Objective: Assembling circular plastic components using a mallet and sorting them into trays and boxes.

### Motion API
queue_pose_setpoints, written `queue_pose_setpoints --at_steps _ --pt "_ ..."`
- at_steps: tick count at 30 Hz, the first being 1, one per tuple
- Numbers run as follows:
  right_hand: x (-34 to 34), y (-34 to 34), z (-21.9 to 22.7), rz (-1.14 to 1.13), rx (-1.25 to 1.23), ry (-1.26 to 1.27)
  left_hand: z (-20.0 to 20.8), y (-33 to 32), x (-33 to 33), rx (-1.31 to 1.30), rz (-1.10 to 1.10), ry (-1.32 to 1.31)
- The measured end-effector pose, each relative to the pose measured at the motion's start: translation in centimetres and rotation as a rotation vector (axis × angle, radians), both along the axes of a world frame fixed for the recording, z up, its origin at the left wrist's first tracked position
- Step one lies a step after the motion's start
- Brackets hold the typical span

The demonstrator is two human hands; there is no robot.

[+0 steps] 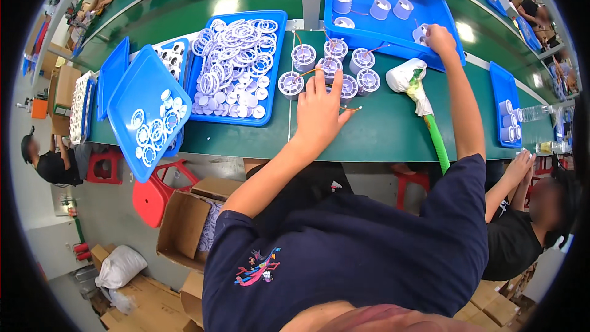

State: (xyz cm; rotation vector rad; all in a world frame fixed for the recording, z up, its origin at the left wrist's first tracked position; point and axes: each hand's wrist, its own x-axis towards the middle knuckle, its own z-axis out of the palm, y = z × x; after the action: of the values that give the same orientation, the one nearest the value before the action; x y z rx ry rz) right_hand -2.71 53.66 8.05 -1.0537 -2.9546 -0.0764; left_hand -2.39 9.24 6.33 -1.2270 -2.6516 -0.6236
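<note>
Over a cluster of white plastic cylindrical housings (pixel 303 55), several with short thin wires, my left hand (pixel 316 110) reaches with its fingers stretched and apart. Its fingertips rest on or just by a housing (pixel 330 69) at the cluster's near middle; contact is hard to make out. My right hand (pixel 441 41) is at the near right corner of a large blue bin (pixel 393 38), its fingers closed on a white cylindrical housing (pixel 420 33). Several similar housings (pixel 380 8) stand inside that bin.
Left of the cluster, a blue tray (pixel 278 43) holds white rings and discs; a tilted blue tray (pixel 123 86) overlaps others. A cloth-wrapped head on a green hose (pixel 435 138) lies near my right arm. A co-worker (pixel 522 227) sits at right. A cardboard box (pixel 178 224) stands below.
</note>
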Motion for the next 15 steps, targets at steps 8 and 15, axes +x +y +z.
queue_pose_setpoints --at_steps 8,15 --pt "5.2 -6.4 4.7 0.12 0.237 0.525 3.6 -7.8 3.4 0.087 -0.078 -0.208" --pt "17.2 -24.5 4.6 0.332 -0.624 0.834 1.8 -6.7 7.2 0.76 -0.23 -1.164"
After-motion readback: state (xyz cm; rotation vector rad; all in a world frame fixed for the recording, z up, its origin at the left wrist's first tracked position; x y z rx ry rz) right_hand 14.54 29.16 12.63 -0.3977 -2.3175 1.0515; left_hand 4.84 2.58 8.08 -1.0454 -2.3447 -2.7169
